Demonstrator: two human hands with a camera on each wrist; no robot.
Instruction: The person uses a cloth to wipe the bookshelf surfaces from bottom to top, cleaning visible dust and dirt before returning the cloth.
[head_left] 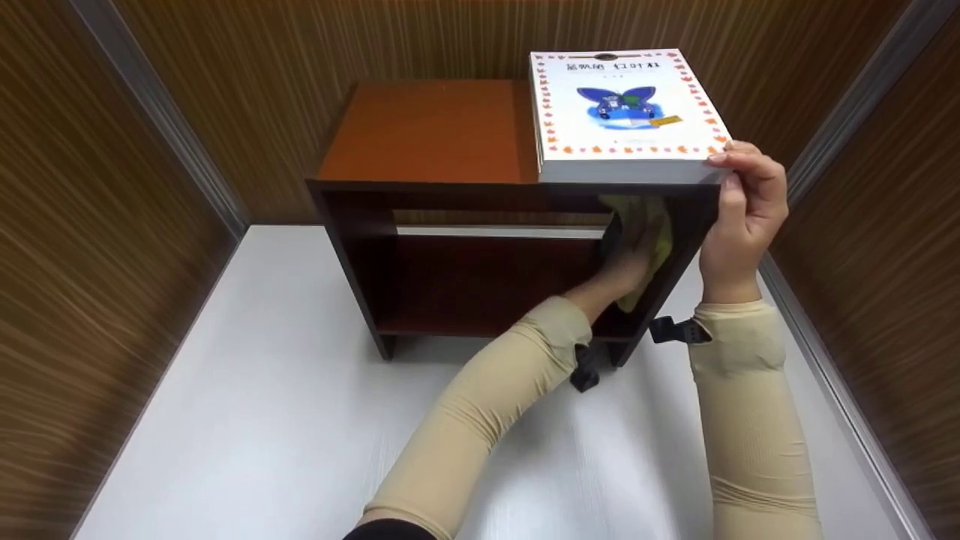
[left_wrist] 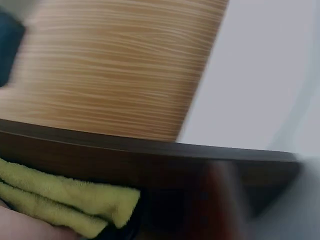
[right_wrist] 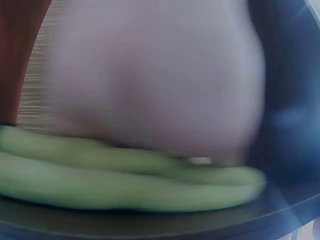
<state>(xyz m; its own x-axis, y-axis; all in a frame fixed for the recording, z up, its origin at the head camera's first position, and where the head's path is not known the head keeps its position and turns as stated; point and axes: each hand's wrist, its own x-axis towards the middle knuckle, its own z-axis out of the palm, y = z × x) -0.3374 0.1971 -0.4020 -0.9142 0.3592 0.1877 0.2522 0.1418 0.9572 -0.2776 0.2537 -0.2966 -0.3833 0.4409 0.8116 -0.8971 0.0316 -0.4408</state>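
In the head view my left hand (head_left: 634,236) reaches into a small dark-brown bookshelf (head_left: 450,186). With fingers extended, it presses a folded yellow cloth (head_left: 664,244) against the inner right side panel. The left wrist view shows the cloth (left_wrist: 95,200) just inside the panel's edge, with part of the hand (left_wrist: 25,225) at the corner. In the right wrist view the same hand (right_wrist: 155,75) looms large and blurred over the cloth (right_wrist: 125,185). My right hand (head_left: 750,195) grips the front right corner of the white picture books (head_left: 634,135), at the shelf's top corner.
The shelf stands on a white table (head_left: 300,420). The books lie on the right half of its orange-brown top (head_left: 442,131). Wood-grained walls (head_left: 112,210) close in at the back and both sides. A black wrist camera (head_left: 585,369) hangs near the shelf's right leg.
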